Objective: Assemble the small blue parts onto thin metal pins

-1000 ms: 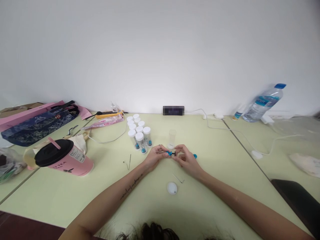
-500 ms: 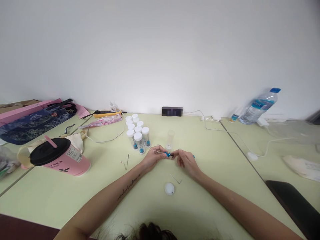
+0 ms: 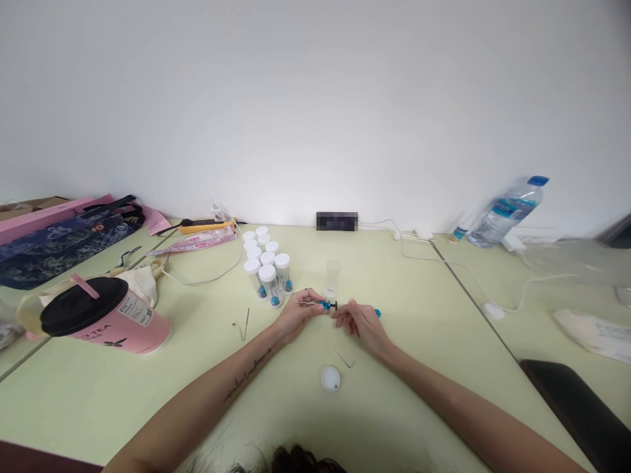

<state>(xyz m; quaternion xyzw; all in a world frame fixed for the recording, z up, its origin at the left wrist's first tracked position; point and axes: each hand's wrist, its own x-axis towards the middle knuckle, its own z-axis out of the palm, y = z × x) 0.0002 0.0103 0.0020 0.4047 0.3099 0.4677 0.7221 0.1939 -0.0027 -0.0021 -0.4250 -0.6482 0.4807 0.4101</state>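
White-capped vials (image 3: 267, 260) stand beyond and left of the left hand (image 3: 300, 310), which pinches a blue-and-black part (image 3: 327, 305) at its fingertips; just right of that, the right hand (image 3: 363, 324) curls loosely, any hold unclear, a blue piece (image 3: 378, 313) beside it.

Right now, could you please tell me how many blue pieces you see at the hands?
2: a blue-and-black piece in the left hand, and a blue piece beside the right hand, partly hidden. More may be hidden.
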